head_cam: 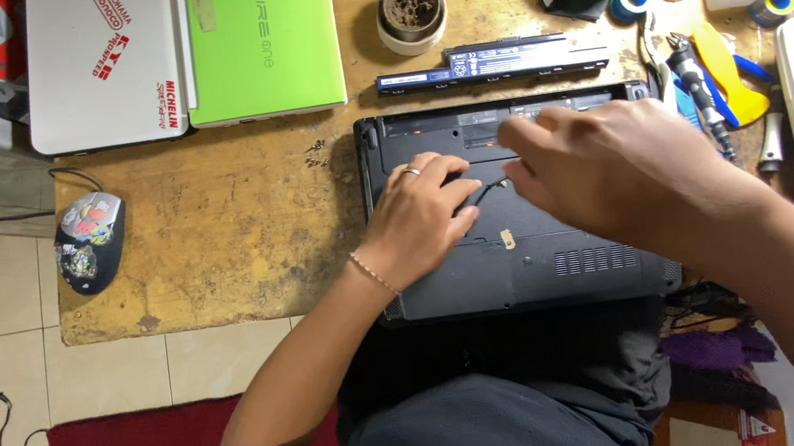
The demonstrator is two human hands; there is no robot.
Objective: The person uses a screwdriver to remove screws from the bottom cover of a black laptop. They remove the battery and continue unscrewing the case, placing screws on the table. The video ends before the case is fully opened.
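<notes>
A black laptop (515, 241) is laid upside down on the worn wooden bench (214, 241), its long axis running left to right and its emptied battery bay turned to the far edge. The left hand (421, 216) is pressed flat on the left half of the base panel, fingers spread and loosened, with nothing gripped; a ring is worn on one finger. The right hand (605, 169) is held over the middle and right of the base, fingers bent downward toward a small dark tool or part (483, 192) seen between the two hands; whether it is pinched by the right fingertips cannot be told, since they are blurred. That small piece is lying just left of the right hand and just right of the left fingertips, so both hands are almost equally near. A long black battery pack (493, 62) is set apart beyond the laptop, parallel to it. Further back, a white laptop (101, 67) and a green laptop (258, 42) are placed side by side, and a sticker-covered mouse (88, 241) is resting at the left edge.
</notes>
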